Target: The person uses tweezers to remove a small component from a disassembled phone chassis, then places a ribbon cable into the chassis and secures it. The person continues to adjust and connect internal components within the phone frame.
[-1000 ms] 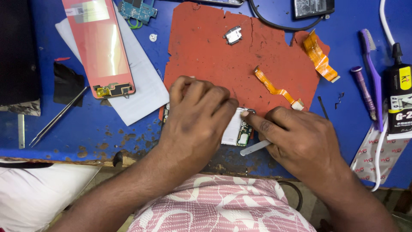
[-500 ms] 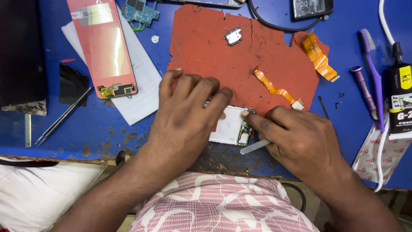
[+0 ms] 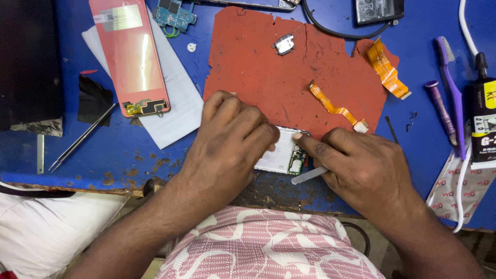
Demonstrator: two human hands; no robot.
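Observation:
My left hand lies curled over a small white phone frame at the near edge of the red mat, pressing it down and hiding most of it. A green circuit part shows at the frame's right end. My right hand holds a thin white plastic tool, its forefinger tip resting on the frame's top right corner.
An orange flex cable and a small metal part lie on the mat. A pink phone back panel rests on white paper at left, with tweezers nearby. A purple brush and glue tube sit at right.
My left hand has shifted slightly left and curled tighter over the frame. My right hand and its tool stay in place.

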